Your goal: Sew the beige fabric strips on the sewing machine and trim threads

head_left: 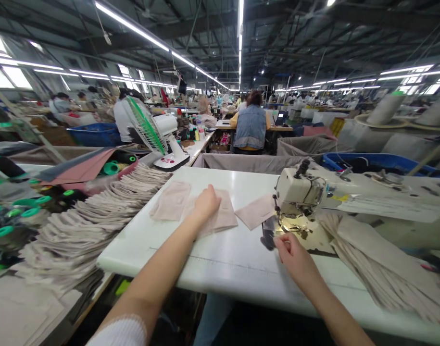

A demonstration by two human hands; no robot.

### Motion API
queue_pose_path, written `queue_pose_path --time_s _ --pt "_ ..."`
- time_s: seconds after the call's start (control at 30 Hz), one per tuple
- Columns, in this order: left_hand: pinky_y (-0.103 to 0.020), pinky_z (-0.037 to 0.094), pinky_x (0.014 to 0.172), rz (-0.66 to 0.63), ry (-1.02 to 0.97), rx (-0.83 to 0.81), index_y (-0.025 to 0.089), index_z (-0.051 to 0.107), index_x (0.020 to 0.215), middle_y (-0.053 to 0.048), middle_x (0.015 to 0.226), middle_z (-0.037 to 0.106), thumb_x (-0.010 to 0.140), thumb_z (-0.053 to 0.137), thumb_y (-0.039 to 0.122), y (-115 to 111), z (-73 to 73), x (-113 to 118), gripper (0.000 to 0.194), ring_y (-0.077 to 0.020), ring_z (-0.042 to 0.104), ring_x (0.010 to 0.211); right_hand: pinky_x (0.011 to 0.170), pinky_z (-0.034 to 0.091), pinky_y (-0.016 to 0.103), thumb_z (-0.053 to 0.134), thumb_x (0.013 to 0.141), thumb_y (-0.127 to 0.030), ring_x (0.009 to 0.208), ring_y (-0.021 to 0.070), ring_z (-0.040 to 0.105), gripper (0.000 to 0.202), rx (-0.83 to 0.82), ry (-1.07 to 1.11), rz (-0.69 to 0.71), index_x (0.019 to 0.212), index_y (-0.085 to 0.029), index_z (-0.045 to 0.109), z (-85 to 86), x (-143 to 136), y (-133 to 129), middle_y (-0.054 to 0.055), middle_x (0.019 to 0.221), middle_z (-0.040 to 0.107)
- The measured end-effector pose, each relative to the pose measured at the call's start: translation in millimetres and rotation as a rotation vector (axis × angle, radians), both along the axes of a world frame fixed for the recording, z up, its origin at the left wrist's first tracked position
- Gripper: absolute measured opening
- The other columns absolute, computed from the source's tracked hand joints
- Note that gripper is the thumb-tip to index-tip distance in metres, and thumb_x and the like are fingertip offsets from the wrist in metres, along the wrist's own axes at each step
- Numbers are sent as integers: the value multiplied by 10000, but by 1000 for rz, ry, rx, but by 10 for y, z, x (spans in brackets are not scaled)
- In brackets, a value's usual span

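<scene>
My left hand (207,203) is over a beige fabric piece (225,216) on the white sewing table (220,266). Its fingers are bent together on the cloth, and their tips are partly hidden. Left of it lies a second beige piece (171,199), slightly blurred. A third cut piece (255,211) reaches the sewing machine head (297,190), one corner near the needle area. My right hand (294,254) is just in front of the metal needle plate (309,234), thumb and fingers pinched together. Whatever is between them, if anything, cannot be made out.
Stacked beige pieces (93,226) run along the table's left side, near thread cones (5,235). More beige cloth (378,254) drapes right of the machine. A fan (162,134) stands beyond the far left corner. A person in a denim vest (251,126) sits ahead.
</scene>
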State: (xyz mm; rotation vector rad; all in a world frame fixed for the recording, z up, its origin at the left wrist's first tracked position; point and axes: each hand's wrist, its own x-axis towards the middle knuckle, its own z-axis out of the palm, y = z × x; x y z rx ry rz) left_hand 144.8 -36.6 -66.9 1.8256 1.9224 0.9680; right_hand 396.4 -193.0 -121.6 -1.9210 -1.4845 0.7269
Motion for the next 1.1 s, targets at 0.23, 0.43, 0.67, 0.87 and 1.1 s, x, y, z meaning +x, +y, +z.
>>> queue_pose_path --time_s 0.23,0.43,0.67,0.87,1.1 --pt "-338 467 931 -207 109 -6 168 654 855 -146 1093 635 833 689 198 32 -18 665 51 -314 536 1201 621 414 332 351 891 -644 696 276 683 411 90 -57 -46 920 -280 539 -50 8 -311 21 710 685" --pt "-441 529 929 -287 154 -271 135 651 1082 -83 1132 657 920 670 333 198 -178 1274 257 -219 636 1038 624 465 326 360 858 -684 715 273 710 455 88 -41 -8 905 -297 594 -159 87 -355 24 734 717" --pt "-304 525 810 -183 27 -155 117 639 1026 -54 1010 677 957 595 334 146 1 1008 233 -201 648 938 601 495 311 407 826 -698 703 262 722 449 91 19 20 880 -309 626 -262 204 -323 20 727 730" --pt "-258 466 709 37 16 -94 123 584 1032 -116 1018 690 956 502 313 3 124 302 220 -206 654 908 607 487 329 395 827 -675 716 284 721 427 122 33 -16 857 -310 614 -194 136 -325 34 722 727" --pt "-380 423 997 197 242 -179 90 569 1189 -261 1330 563 846 658 268 -256 -117 93 397 -354 529 1286 610 484 332 407 839 -681 758 289 724 438 122 76 12 900 -309 631 -272 188 -325 47 800 761"
